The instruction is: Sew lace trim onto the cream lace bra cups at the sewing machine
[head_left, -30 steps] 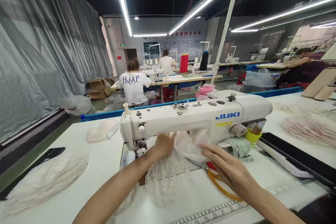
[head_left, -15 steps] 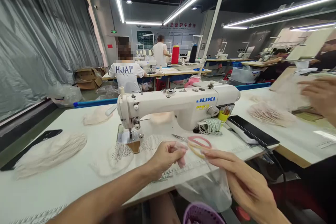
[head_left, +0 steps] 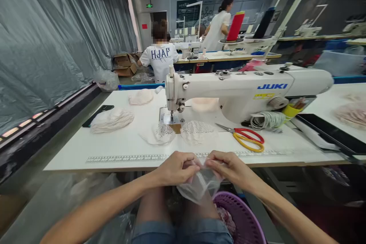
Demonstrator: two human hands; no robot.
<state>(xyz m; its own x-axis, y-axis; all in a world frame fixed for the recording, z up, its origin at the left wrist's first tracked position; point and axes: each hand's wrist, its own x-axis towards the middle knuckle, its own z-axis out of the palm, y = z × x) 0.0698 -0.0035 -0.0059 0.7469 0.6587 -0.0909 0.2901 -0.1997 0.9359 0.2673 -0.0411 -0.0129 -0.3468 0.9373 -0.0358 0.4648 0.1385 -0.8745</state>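
Both hands meet at the table's front edge, over my lap. My left hand pinches one side of a clear plastic bag, and my right hand pinches the other side. The bag hangs below the fingers. Beyond them, two pieces of white lacy fabric lie by the needle of a white sewing machine. Scissors with one red and one yellow handle rest to the right of the fabric.
A ruler strip runs along the table's front edge. A fabric stack partly covers a black phone at left. Coiled cord lies by a yellow cup. A purple basket stands below. Two people work ahead.
My right hand has come leftward to my left hand, and both now grip the bag together, lower down. The view has swung left and down. The co-worker's hand at right is out of view.
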